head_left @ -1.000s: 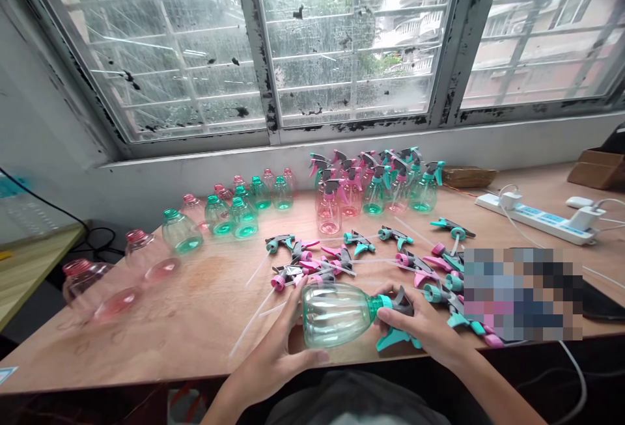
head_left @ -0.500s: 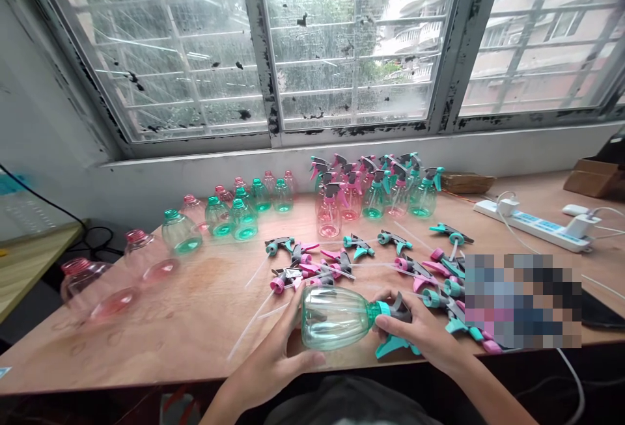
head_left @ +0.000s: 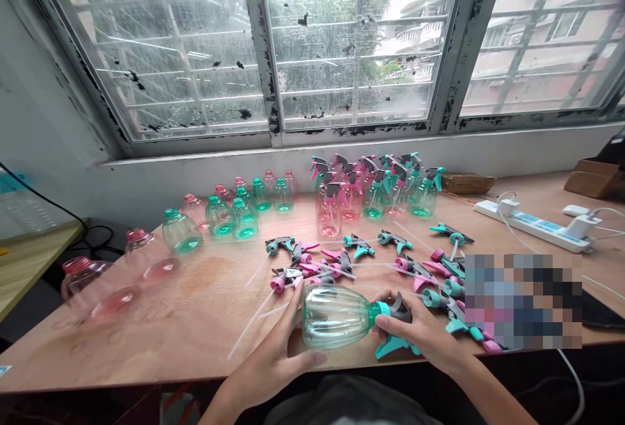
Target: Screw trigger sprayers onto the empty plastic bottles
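Observation:
A clear teal spray bottle [head_left: 334, 315] lies on its side near the front edge of the wooden table [head_left: 195, 321]. My left hand [head_left: 276, 360] wraps round its wide base. My right hand [head_left: 422, 330] is closed on the grey and teal trigger head [head_left: 398, 327] at the bottle's neck. Loose pink and teal trigger heads [head_left: 342, 262] with thin white tubes lie scattered just beyond my hands.
Capless pink and teal bottles [head_left: 229, 213] stand at the left and back. Finished spray bottles [head_left: 374, 187] are grouped under the window. A white power strip [head_left: 534, 226] with chargers and a cardboard box [head_left: 593, 181] sit at the right. A blurred patch [head_left: 522, 301] covers part of the right side.
My hands and the bottle have barely shifted; the bottle has turned slightly in my grip. The view dropped a little early on.

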`<state>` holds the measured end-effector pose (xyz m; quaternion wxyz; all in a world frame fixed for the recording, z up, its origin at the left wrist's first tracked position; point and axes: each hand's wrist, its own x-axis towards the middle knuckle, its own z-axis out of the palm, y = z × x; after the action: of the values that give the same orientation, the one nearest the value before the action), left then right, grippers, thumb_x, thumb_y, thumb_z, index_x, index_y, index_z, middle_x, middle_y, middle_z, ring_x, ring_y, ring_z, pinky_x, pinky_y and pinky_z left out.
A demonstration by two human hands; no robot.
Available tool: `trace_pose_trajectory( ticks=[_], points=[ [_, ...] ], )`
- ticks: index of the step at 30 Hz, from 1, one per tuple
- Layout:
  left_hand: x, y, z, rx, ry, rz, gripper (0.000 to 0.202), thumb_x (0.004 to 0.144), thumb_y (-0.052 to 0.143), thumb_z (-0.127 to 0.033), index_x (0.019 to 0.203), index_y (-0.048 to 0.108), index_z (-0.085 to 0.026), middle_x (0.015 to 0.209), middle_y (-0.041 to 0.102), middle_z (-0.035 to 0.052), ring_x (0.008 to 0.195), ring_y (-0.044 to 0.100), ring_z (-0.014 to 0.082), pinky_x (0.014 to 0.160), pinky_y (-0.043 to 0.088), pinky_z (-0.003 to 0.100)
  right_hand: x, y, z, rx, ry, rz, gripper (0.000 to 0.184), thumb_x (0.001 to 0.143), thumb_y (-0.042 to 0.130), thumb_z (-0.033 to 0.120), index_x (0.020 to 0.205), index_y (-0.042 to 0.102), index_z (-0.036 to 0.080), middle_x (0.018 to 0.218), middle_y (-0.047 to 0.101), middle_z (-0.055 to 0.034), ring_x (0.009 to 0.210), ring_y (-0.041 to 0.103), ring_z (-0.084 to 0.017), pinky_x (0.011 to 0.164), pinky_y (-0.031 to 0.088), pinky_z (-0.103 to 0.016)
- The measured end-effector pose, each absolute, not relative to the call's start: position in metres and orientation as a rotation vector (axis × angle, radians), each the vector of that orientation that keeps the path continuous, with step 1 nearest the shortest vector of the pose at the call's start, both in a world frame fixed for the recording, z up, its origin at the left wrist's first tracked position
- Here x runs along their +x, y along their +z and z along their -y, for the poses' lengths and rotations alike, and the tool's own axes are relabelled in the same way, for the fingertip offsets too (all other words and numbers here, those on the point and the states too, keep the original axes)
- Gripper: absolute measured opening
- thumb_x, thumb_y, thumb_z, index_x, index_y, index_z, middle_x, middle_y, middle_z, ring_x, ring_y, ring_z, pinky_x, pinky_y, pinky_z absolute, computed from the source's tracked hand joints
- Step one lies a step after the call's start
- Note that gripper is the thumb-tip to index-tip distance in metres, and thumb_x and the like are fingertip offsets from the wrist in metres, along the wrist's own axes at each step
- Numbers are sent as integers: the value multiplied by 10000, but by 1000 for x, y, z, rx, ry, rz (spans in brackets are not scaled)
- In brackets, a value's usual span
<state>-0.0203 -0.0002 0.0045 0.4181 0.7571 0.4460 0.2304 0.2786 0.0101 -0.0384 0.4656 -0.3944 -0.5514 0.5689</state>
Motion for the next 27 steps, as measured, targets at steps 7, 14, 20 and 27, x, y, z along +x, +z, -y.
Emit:
trace_pose_trajectory(
  ticks=[7, 14, 20, 27],
  points=[
    [-20, 3, 0, 1904, 591, -1104, 1003, 937, 659, -286, 1672, -23, -245, 1761, 104, 52, 1623, 28, 295, 1302, 182, 468, 279, -39, -9, -965, 1390, 1367, 360, 832, 843, 464, 986, 671, 188, 686, 768, -1, 669, 713, -205, 644, 554, -301],
    [-19, 5, 0, 1899, 613, -1069, 1021, 933, 628, -222, 1661, -84, -300, 1761, 131, 38, 1622, 46, 285, 1304, 179, 462, 279, -38, -10, -962, 1402, 1380, 349, 833, 839, 468, 961, 675, 188, 688, 758, -6, 673, 709, -212, 660, 553, -311],
    [-22, 3, -1, 1877, 564, -1118, 1086, 883, 719, -357, 1672, -14, -221, 1755, 27, 63, 1620, 14, 310, 1295, 211, 467, 280, -41, -12, -989, 1405, 1380, 382, 812, 854, 474, 985, 666, 191, 699, 770, -11, 671, 718, -223, 659, 556, -318],
    [-22, 7, -1, 1931, 509, -1200, 984, 919, 683, -384, 1675, 79, -206, 1755, 94, 69, 1622, 72, 293, 1299, 193, 459, 281, -40, -11, -967, 1414, 1366, 380, 833, 835, 471, 1010, 649, 192, 683, 756, -2, 660, 714, -220, 649, 561, -324]
  ],
)
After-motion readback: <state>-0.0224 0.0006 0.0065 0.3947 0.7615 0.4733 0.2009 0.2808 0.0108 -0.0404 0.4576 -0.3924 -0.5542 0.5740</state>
